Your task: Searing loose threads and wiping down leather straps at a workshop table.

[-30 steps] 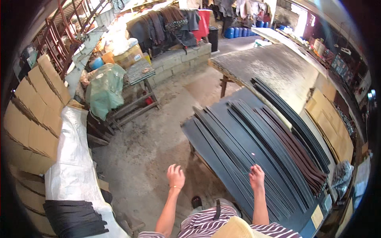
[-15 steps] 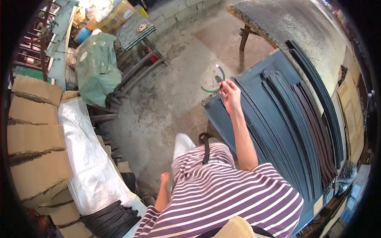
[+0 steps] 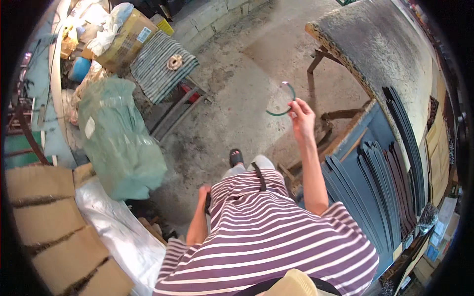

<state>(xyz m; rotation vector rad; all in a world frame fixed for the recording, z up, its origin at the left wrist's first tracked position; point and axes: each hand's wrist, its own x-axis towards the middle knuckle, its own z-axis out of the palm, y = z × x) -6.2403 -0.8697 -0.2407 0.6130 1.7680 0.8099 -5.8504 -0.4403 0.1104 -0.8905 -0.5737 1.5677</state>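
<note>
My right hand (image 3: 302,114) is raised in front of me over the floor, thumb and fingers pinched together. They grip a thin curved green strip (image 3: 278,114), bent like an open ring, with a light, shiny tip at its upper end. Beside my hip hangs my left hand (image 3: 203,191), small in the picture. Its fingers are mostly turned from sight, and a dark thing shows next to it; whether it is held I cannot tell.
Long dark strips (image 3: 345,197) lie in bundles on a blue-grey table at the right, below a worn tabletop (image 3: 365,42). To the left are a green plastic sack (image 3: 118,143), a striped-cloth stool (image 3: 158,64), stacked cardboard (image 3: 49,217) and white sheeting (image 3: 116,232).
I have stepped forward, so the sack and stool appear larger and nearer. My right hand still holds the green strip, slightly farther right in view.
</note>
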